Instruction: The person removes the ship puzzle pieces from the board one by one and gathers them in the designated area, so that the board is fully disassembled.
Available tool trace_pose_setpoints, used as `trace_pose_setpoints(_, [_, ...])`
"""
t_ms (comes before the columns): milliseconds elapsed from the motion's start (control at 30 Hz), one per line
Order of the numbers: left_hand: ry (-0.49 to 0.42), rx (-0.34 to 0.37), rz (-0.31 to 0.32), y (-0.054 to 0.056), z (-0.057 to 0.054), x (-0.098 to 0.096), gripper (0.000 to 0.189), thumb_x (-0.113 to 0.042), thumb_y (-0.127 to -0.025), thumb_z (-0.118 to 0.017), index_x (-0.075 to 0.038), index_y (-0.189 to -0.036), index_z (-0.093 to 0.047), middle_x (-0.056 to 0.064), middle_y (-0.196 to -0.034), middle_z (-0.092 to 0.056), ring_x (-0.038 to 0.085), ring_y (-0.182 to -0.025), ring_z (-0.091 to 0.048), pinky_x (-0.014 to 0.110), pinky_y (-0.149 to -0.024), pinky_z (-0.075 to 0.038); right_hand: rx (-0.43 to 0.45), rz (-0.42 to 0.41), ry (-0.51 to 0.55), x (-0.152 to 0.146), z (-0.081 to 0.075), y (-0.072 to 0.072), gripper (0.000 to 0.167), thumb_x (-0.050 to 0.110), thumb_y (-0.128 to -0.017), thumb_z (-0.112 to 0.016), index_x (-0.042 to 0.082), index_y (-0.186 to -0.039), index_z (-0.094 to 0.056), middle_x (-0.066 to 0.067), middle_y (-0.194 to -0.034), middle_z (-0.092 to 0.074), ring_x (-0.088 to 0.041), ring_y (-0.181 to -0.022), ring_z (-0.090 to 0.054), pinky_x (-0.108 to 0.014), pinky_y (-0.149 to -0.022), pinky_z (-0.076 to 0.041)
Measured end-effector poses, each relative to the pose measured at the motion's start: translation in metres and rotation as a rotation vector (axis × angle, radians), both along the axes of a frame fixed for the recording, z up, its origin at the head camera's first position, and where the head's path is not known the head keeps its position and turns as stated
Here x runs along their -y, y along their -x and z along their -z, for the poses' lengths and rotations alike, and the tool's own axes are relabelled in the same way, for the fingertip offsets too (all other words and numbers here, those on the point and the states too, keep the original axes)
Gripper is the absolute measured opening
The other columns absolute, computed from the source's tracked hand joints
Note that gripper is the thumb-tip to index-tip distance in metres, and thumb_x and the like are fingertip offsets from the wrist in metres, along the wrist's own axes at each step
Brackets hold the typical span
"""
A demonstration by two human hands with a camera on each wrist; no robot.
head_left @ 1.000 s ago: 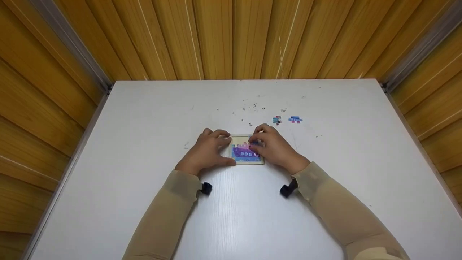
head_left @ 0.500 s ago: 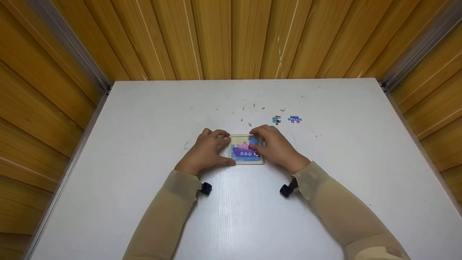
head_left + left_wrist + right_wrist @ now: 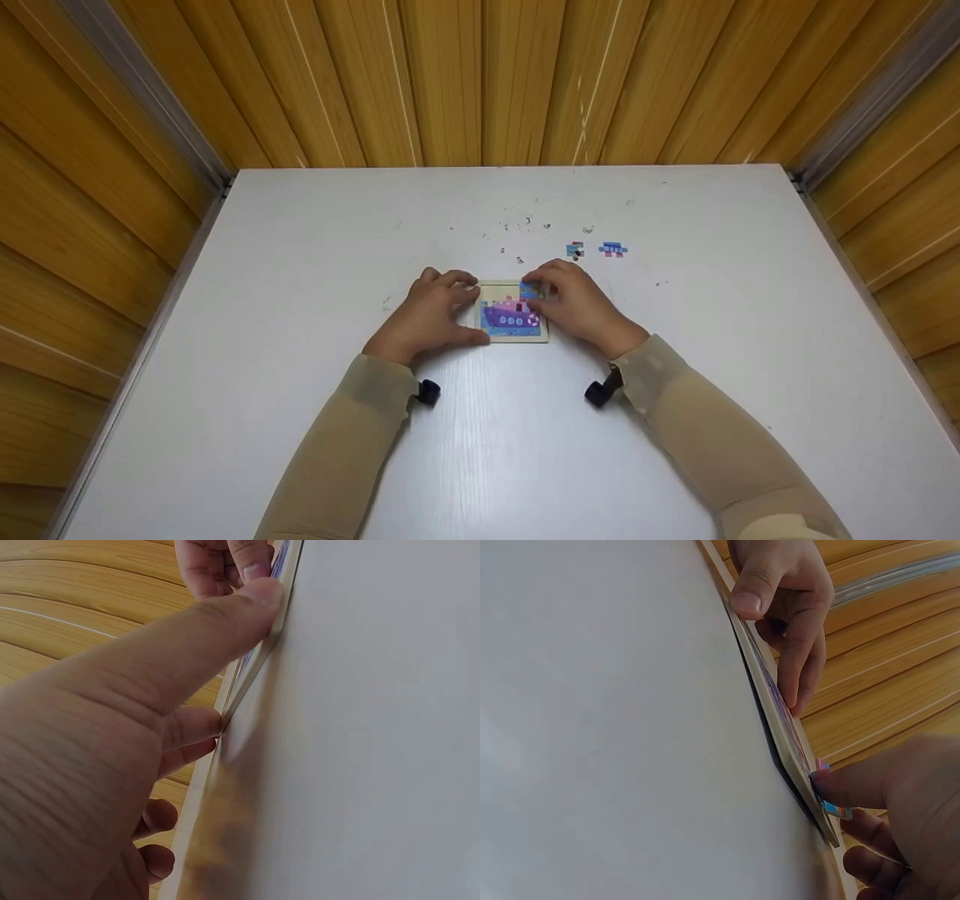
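A small jigsaw puzzle board point(image 3: 512, 339) with a pale frame lies on the white table, its lower part filled with a purple and pink ship picture. My left hand point(image 3: 431, 315) grips the board's left side, thumb at the near corner and fingertips at the far one. At the upper right of the board, my right hand point(image 3: 577, 304) pinches a blue puzzle piece point(image 3: 837, 810) between thumb and fingers. That piece sticks out tilted over the frame in the right wrist view. Part of the board's right edge is hidden behind the right hand.
Two loose puzzle pieces lie beyond the right hand: a multicoloured piece point(image 3: 575, 250) and a blue and pink piece point(image 3: 613, 250). Small dark marks dot the white table point(image 3: 480, 450) behind the board. Wood-patterned panels point(image 3: 517, 82) rise past its far edge.
My right hand has shifted slightly right and lifted the blue piece a little off the pink part of the ship, exposing more of the picture. The left hand stays in place.
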State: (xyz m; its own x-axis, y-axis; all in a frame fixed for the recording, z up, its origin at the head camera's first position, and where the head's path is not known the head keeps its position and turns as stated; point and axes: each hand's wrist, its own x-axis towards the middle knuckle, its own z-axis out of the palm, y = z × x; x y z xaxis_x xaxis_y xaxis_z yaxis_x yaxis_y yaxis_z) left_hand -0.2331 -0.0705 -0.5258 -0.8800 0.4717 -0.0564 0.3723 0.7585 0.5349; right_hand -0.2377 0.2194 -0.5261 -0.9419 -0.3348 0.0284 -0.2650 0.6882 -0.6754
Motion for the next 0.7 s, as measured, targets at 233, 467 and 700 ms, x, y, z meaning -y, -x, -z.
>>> trace_pose_setpoints(233, [0.020,-0.023,0.027,-0.0010,-0.0020,0.0004,0.091,-0.055,-0.086,-0.097,-0.018,-0.161,-0.065,0.000,-0.167,-0.059,0.032,-0.143,-0.047,0.050,-0.127,-0.042,0.001,-0.017,0.001,-0.0014,-0.0019,-0.0010,0.040,0.018,-0.102,-0.083,0.013,-0.141,-0.078,-0.008,-0.137,-0.073,-0.029,-0.117,-0.062,-0.048,-0.107,-0.051])
trace_pose_setpoints(467, [0.021,-0.011,0.014,-0.0009,-0.0020,0.0001,0.092,-0.055,-0.085,-0.098,-0.017,-0.162,-0.064,0.000,-0.168,-0.059,0.031,-0.145,-0.046,0.050,-0.127,-0.042,0.005,-0.009,0.012,-0.0006,-0.0028,-0.0013,0.039,0.016,-0.102,-0.084,0.014,-0.141,-0.079,-0.007,-0.131,-0.070,-0.025,-0.110,-0.061,-0.043,-0.099,-0.051])
trace_pose_setpoints(700, [0.019,-0.019,0.019,-0.0005,-0.0017,-0.0001,0.092,-0.055,-0.085,-0.099,-0.017,-0.161,-0.065,0.000,-0.167,-0.060,0.032,-0.143,-0.047,0.050,-0.127,-0.042,0.003,-0.007,0.066,-0.0009,-0.0014,-0.0007,0.030,0.015,-0.104,-0.081,0.017,-0.134,-0.080,-0.004,-0.114,-0.072,-0.021,-0.099,-0.060,-0.037,-0.089,-0.050])
